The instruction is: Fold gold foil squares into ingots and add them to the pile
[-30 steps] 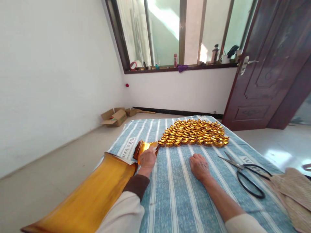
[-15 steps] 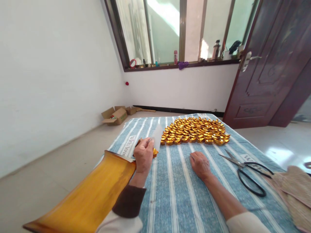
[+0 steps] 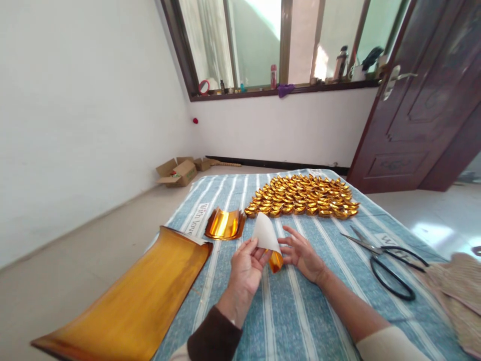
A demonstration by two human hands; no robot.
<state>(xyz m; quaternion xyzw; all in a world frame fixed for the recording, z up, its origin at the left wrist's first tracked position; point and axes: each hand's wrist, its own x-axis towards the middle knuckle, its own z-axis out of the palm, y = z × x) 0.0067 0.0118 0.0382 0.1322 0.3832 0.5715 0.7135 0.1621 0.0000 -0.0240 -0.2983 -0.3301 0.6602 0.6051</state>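
My left hand (image 3: 248, 263) grips a curled sheet of gold foil paper (image 3: 267, 234) by its left edge, white side up and gold showing underneath. Close to the paper's right edge is my right hand (image 3: 303, 254), fingers spread; whether a fingertip touches the paper I cannot tell. Beyond my left hand lies a small stack of curved gold foil sheets (image 3: 225, 224). A large sheet of gold foil paper (image 3: 131, 296) stretches along the left side of the table. Several rows of folded gold paper ingots (image 3: 302, 196) sit toward the far side.
Scissors (image 3: 379, 249) with black handles lie open at the right on the striped cloth (image 3: 270, 306). A tan woven cloth (image 3: 456, 291) is at the right edge. Cardboard boxes (image 3: 180, 172) stand on the floor past the table, and a dark red door (image 3: 417, 115) is at right.
My left hand has moved right and nearer, bringing one sheet off the small stack, which now shows. My right hand has opened and lies close to that sheet. The view has shifted slightly.
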